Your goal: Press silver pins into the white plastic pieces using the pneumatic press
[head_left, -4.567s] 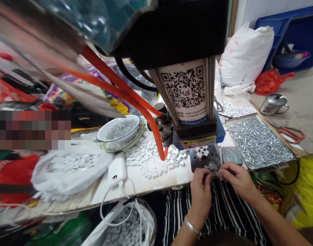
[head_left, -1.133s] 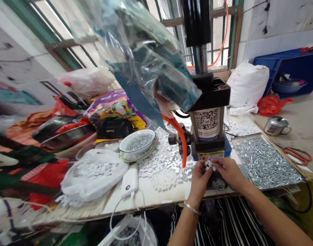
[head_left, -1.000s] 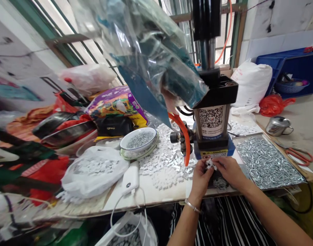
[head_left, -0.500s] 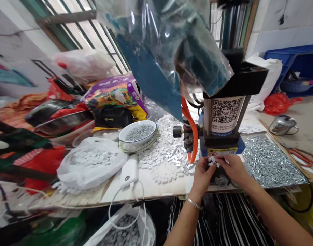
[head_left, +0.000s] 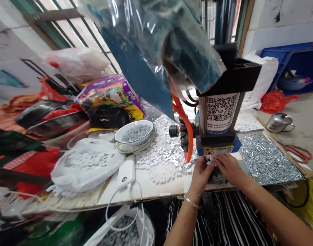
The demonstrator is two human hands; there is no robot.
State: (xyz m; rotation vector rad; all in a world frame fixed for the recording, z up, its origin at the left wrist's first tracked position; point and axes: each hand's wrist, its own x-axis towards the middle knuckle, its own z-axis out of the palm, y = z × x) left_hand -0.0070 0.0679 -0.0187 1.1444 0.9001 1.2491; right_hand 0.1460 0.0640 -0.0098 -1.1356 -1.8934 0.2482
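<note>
Both hands meet low in front of a blue and black press (head_left: 219, 145), just under its yellow label. My left hand (head_left: 201, 174), with a silver bangle at the wrist, is closed in a pinch on small white plastic pieces (head_left: 209, 159). From the other side my right hand (head_left: 230, 169) reaches in, its fingertips pinched at the same pieces; fingers partly cover them. Below the hands a small heap of grey-white pieces (head_left: 218, 179) lies in shadow. The spot under the press head is mostly hidden by my fingers.
Loose white pieces (head_left: 162, 150) spread left of the press. A tray of metal pins (head_left: 271, 160) lies at right, beside scissors (head_left: 299, 153) and a steel mug (head_left: 280, 123). At left are an enamel bowl (head_left: 147, 136), a white power bank (head_left: 127, 172) and a plastic bag (head_left: 66, 171).
The view has shifted slightly, so most things sit further left. My fingers are closer together, and less of the white pieces shows between them.
</note>
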